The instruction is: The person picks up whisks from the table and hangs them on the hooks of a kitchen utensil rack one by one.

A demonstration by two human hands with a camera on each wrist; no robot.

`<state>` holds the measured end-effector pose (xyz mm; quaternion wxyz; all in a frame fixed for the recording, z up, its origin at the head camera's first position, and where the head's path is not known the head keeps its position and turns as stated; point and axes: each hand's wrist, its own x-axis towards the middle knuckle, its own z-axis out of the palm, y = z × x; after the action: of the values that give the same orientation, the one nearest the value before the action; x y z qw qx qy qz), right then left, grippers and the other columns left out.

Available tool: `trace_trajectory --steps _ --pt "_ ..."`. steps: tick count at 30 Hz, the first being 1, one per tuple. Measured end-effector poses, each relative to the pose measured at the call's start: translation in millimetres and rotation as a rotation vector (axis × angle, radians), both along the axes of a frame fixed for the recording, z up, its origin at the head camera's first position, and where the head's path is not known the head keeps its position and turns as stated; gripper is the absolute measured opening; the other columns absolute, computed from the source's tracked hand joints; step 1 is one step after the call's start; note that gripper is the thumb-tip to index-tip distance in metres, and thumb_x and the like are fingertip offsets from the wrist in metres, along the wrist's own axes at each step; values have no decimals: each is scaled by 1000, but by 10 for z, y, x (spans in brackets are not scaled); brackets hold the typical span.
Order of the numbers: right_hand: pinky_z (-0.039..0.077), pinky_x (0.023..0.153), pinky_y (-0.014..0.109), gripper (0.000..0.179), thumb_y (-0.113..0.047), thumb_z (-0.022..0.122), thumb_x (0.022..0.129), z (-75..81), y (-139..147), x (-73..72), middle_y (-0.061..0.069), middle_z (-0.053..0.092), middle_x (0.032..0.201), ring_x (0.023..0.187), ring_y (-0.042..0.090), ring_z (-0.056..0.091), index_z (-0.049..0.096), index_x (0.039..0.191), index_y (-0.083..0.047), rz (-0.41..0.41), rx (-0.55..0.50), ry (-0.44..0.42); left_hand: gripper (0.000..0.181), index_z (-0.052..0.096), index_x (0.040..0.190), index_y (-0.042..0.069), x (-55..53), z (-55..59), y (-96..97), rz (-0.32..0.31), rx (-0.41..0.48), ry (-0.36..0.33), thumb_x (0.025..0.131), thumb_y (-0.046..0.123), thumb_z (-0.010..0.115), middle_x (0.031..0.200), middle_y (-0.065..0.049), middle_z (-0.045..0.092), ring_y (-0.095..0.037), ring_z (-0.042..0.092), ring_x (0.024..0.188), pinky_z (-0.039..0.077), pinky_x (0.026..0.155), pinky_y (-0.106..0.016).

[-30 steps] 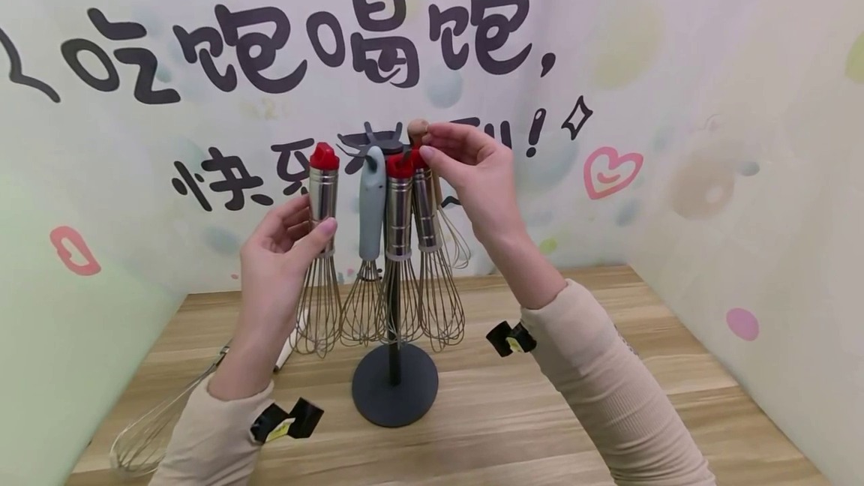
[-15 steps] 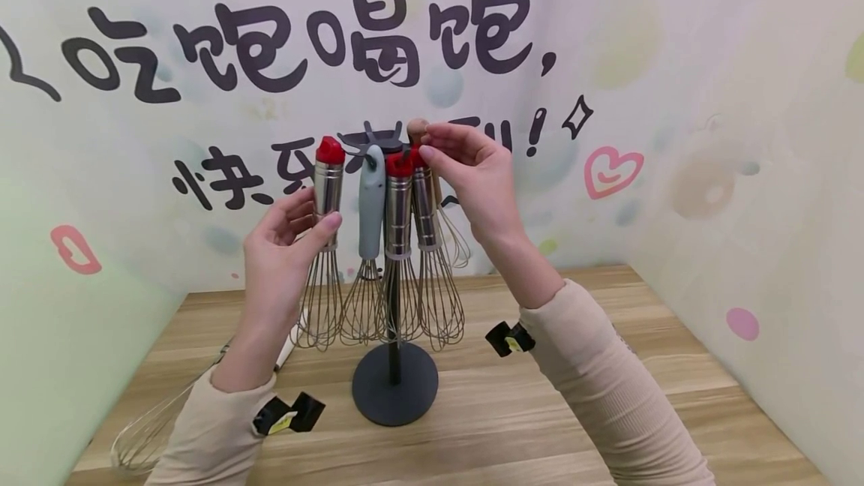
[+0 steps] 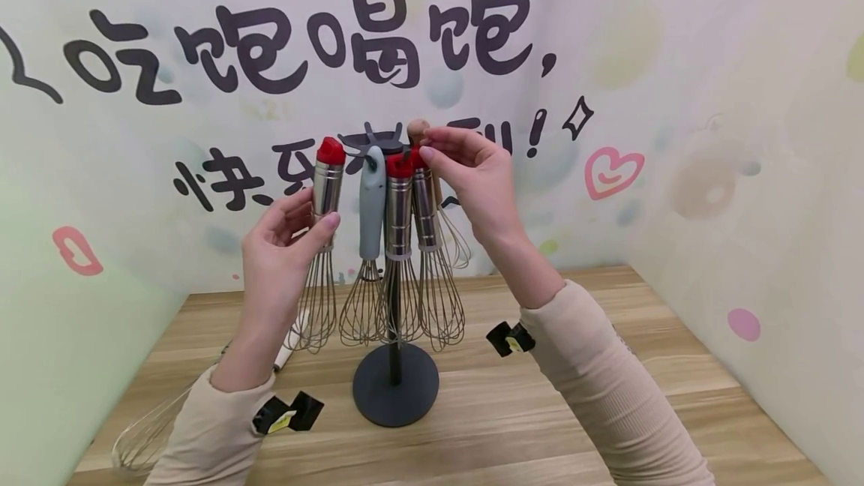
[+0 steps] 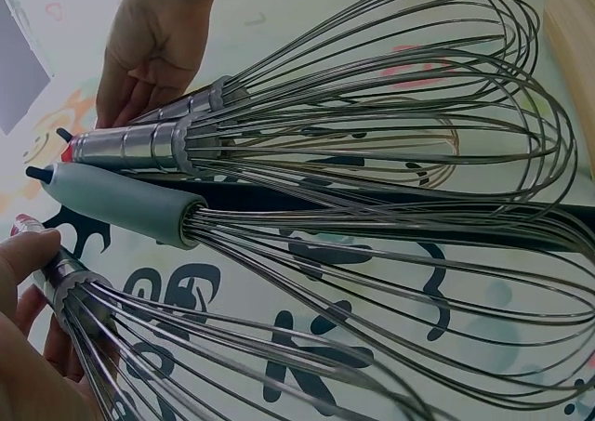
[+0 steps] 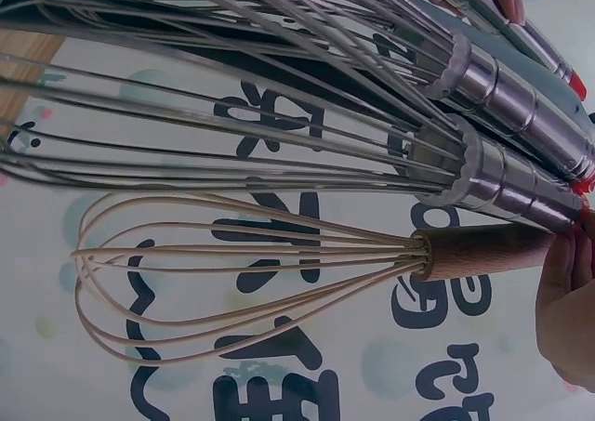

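My left hand (image 3: 273,265) holds a balloon whisk (image 3: 328,186) upright by its steel handle, red cap up, just left of a black rack (image 3: 396,396). The whisk's wires hang down, apart from the rack's hooks. A whisk with a blue-grey handle (image 3: 372,208) hangs on the rack beside two more steel, red-capped ones. My right hand (image 3: 486,178) pinches the top of the right-hand steel whisk (image 3: 425,208), fingertips also right at the wooden-handled whisk (image 5: 488,251) behind it. The left wrist view shows the blue-grey handle (image 4: 125,203) between both hands.
On the wood-grain table (image 3: 540,411), a wire whisk (image 3: 148,426) lies at the left, partly behind my left sleeve. A white-handled thing (image 3: 292,342) lies near it. A printed wall (image 3: 540,96) stands close behind the rack, with walls at both sides.
My left hand has lifted its whisk slightly and moved it right, closer to the rack, then tilted its wires a little left. My right hand has hardly moved.
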<state>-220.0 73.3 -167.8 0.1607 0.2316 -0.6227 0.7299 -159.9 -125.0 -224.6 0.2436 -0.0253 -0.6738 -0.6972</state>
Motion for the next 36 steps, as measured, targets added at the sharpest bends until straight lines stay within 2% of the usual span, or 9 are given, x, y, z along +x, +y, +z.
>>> trace_trajectory --steps 10,19,26,36 --pt "54 81 16 27 2 66 86 -1 29 -10 -11 67 86 84 5 62 63 111 9 13 17 -22 44 61 127 15 9 27 -19 2 24 -6 85 15 72 108 5 63 -12 58 100 52 79 -12" --pt "54 89 20 28 1 65 87 -19 51 0 -11 67 89 89 5 63 62 114 6 32 35 -56 44 61 128 15 25 28 -34 -4 -3 -7 85 17 72 105 6 63 -12 58 99 52 78 -12" --pt "55 86 19 28 2 64 87 -37 65 -14 -10 68 89 90 6 63 62 114 6 63 21 -39 43 60 128 15 21 16 -34 10 -48 7 87 17 70 105 8 63 -13 58 99 52 80 -11" --pt "55 81 16 35 9 64 84 -61 75 -17 -9 66 91 90 6 62 59 118 8 92 38 -13 43 61 128 16 22 18 -33 21 -62 5 86 17 71 103 8 63 -11 58 96 52 79 -11"
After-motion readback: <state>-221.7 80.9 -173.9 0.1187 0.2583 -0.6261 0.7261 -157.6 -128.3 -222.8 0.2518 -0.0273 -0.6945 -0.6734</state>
